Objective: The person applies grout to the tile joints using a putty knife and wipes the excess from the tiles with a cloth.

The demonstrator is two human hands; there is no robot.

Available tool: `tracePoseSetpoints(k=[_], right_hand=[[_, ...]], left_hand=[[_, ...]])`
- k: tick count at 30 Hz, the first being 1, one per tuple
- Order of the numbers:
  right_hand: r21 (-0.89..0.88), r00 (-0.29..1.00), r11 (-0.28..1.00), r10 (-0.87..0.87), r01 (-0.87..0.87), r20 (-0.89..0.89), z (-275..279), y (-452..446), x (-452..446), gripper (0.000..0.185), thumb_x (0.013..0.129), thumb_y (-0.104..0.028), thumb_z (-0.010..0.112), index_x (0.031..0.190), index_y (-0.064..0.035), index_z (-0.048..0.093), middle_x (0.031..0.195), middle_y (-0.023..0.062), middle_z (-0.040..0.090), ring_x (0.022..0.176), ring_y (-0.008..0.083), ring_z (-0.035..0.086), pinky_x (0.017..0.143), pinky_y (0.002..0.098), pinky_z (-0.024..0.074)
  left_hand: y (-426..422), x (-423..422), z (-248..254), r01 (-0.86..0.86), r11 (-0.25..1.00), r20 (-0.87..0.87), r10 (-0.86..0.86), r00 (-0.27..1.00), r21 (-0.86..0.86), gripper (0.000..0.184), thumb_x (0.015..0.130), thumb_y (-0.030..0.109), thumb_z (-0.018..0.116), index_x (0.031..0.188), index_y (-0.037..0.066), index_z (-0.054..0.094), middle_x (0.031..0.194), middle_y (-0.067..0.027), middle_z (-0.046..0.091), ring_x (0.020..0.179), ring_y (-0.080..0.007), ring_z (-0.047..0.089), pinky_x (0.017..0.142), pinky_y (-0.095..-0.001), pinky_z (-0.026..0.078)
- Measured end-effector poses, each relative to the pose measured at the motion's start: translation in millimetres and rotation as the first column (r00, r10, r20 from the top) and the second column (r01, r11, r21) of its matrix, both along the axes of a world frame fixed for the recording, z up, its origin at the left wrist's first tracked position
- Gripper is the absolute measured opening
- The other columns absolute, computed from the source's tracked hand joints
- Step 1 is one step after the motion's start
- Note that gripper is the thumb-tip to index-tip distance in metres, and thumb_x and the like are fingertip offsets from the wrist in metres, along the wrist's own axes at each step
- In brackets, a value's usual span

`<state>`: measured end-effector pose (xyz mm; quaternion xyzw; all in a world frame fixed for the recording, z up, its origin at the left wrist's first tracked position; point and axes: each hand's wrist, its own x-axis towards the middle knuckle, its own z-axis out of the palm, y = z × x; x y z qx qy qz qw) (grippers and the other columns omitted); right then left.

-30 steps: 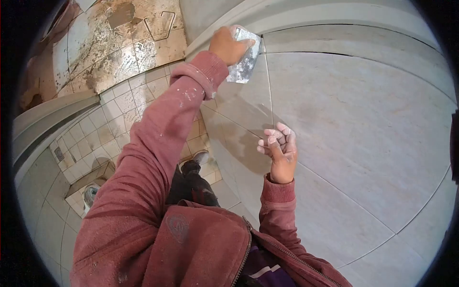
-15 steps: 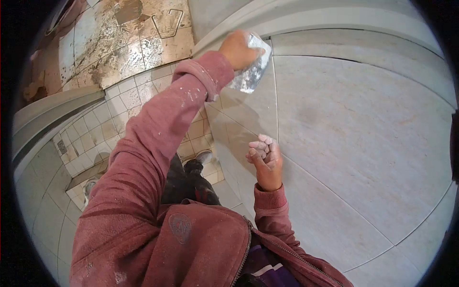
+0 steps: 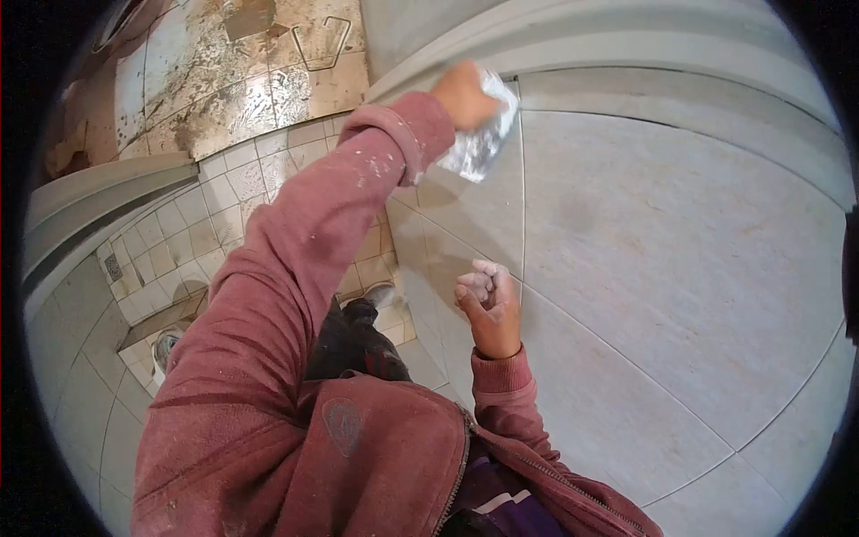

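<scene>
My left hand (image 3: 469,97), slightly blurred, is closed around a flat metal scraper (image 3: 480,143) smeared with white paste. The scraper's blade lies against or very close to the pale wall tiles (image 3: 662,224), beside a vertical joint near the ledge above. Its handle is hidden in my grip. Lower down, my right hand (image 3: 489,307) is in front of the tiles near a diagonal joint. White residue coats its curled fingers, and whatever they may hold is hidden.
A pale raised ledge (image 3: 626,45) runs along the top of the tiles. At upper left, a bent metal rod (image 3: 319,63) lies on a wet, dirty tiled floor (image 3: 210,103). Small square tiles (image 3: 188,215) cover the floor by my shoes (image 3: 380,295).
The whole view has shifted slightly. My left hand keeps the scraper by the same joint. My right hand has moved a little left, away from the joints, with its fingers still curled.
</scene>
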<state>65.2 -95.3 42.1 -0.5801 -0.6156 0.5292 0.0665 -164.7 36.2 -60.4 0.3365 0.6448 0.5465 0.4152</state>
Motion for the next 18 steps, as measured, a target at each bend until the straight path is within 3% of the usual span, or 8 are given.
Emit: tracePoseSetpoints(k=[1,3,4,6,7,10,15,18], right_hand=[[0.005,1.000,1.000,0.011,-0.011,0.001,1,-2,-7,0.035,0.079,0.000,0.056,0.110,0.0012,0.041,0.088,0.0052,0.054,0.073,0.0095,0.053,0.065,0.0220,0.0466],[0.065,0.998,0.996,0.061,-0.061,-0.004,6,-3,-21,0.036,0.074,-0.001,0.063,0.106,-0.0012,0.046,0.083,0.0052,0.057,0.064,0.0079,0.053,0.058,0.0205,0.0426],[0.069,0.998,0.995,0.065,-0.065,-0.003,11,-4,-24,0.036,0.074,-0.001,0.063,0.106,-0.0012,0.046,0.083,0.0052,0.057,0.064,0.0079,0.053,0.058,0.0205,0.0426],[0.075,0.999,0.997,0.000,0.003,-0.039,18,-6,-27,0.036,0.073,-0.001,0.063,0.105,-0.0013,0.046,0.083,0.0056,0.058,0.064,0.0077,0.053,0.056,0.0206,0.0418],[0.080,1.000,0.997,-0.006,0.008,-0.027,17,-8,-22,0.036,0.073,-0.001,0.063,0.105,-0.0013,0.046,0.083,0.0056,0.058,0.064,0.0077,0.053,0.056,0.0206,0.0418],[0.027,0.998,0.999,0.035,-0.036,0.047,14,-11,-10,0.035,0.077,0.002,0.058,0.108,0.0011,0.042,0.084,0.0051,0.055,0.070,0.0099,0.053,0.062,0.0217,0.0440],[0.104,0.998,0.993,0.045,-0.050,0.053,3,-20,-9,0.035,0.073,-0.007,0.065,0.103,-0.0011,0.047,0.076,0.0048,0.058,0.061,0.0091,0.052,0.057,0.0225,0.0429],[0.248,0.989,0.962,0.080,-0.110,0.127,12,-21,-25,0.039,0.070,-0.009,0.067,0.103,-0.0011,0.048,0.083,0.0095,0.057,0.069,0.0157,0.055,0.059,0.0261,0.0442]], left_hand=[[-7,13,-3,-0.011,1.000,0.001,0.011,1.000,0.005,0.022,0.071,0.015,0.066,0.081,-0.003,0.061,0.068,-0.0114,0.062,0.060,-0.0161,0.059,0.055,-0.0284,0.047],[-26,37,4,0.038,0.953,-0.592,0.155,0.791,0.301,0.022,0.071,0.013,0.067,0.082,-0.005,0.060,0.066,-0.0099,0.062,0.057,-0.0142,0.058,0.049,-0.0269,0.047],[-28,30,3,0.034,0.952,-0.590,0.161,0.791,0.305,0.022,0.071,0.013,0.067,0.082,-0.005,0.060,0.066,-0.0099,0.062,0.057,-0.0142,0.058,0.049,-0.0269,0.047],[-23,17,-8,-0.038,0.986,0.303,-0.012,0.953,0.161,0.022,0.071,0.013,0.067,0.084,-0.004,0.059,0.063,-0.0093,0.061,0.052,-0.0145,0.058,0.045,-0.0257,0.045],[-16,18,-14,-0.114,0.973,0.406,0.023,0.914,0.201,0.022,0.071,0.015,0.067,0.083,-0.003,0.060,0.061,-0.0100,0.060,0.047,-0.0149,0.057,0.045,-0.0261,0.045],[-4,10,13,-0.248,0.968,0.101,0.242,0.965,0.048,0.021,0.072,0.015,0.066,0.082,-0.002,0.061,0.062,-0.0114,0.061,0.049,-0.0147,0.057,0.045,-0.0261,0.044],[-18,18,16,0.263,0.965,-0.084,-0.260,0.962,0.016,0.024,0.069,0.017,0.066,0.079,-0.004,0.058,0.067,-0.0164,0.061,0.063,-0.0238,0.061,0.058,-0.0338,0.048],[-67,65,18,0.204,0.978,-0.067,-0.206,0.976,-0.036,0.024,0.071,0.017,0.063,0.088,0.001,0.058,0.079,-0.0180,0.061,0.076,-0.0289,0.060,0.068,-0.0343,0.047]])
